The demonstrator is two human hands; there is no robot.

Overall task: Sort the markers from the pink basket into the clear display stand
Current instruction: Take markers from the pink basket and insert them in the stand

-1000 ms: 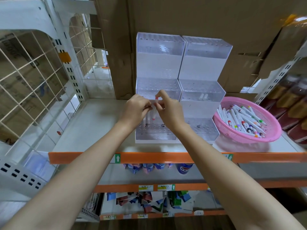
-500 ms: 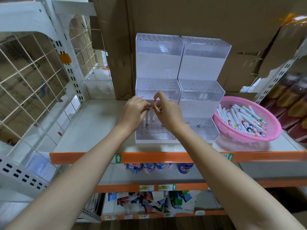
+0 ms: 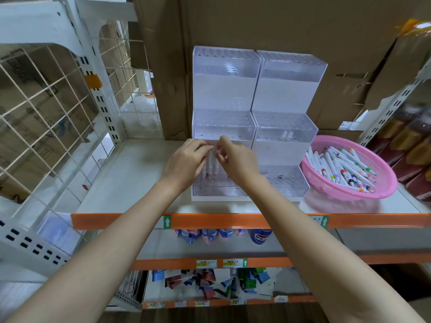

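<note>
Two bare hands meet over the near-left tier of a clear display stand (image 3: 226, 127), a stepped acrylic block of glossy boxes whose tops are drilled with rows of small round holes. The left hand (image 3: 186, 159) curls its fingers round a few slim white markers (image 3: 211, 163), holding them upright with their lower ends down at the holes of the lowest step. The right hand (image 3: 238, 159) pinches the top of a red-capped marker (image 3: 218, 148) between thumb and forefinger, just beside that bundle. Two white marker ends (image 3: 286, 135) poke up from the middle tier on the right. To the right, touching the stand's base, sits a round pink basket (image 3: 382, 183) of fine plastic mesh, heaped with loose markers (image 3: 338, 164), white barrels with coloured caps. Everything rests on a smooth pale shelf (image 3: 130, 173) edged by an orange strip (image 3: 116, 221). A cream wire grid (image 3: 46, 113) stands at left; brown cardboard (image 3: 256, 24) fills the far wall.
</note>
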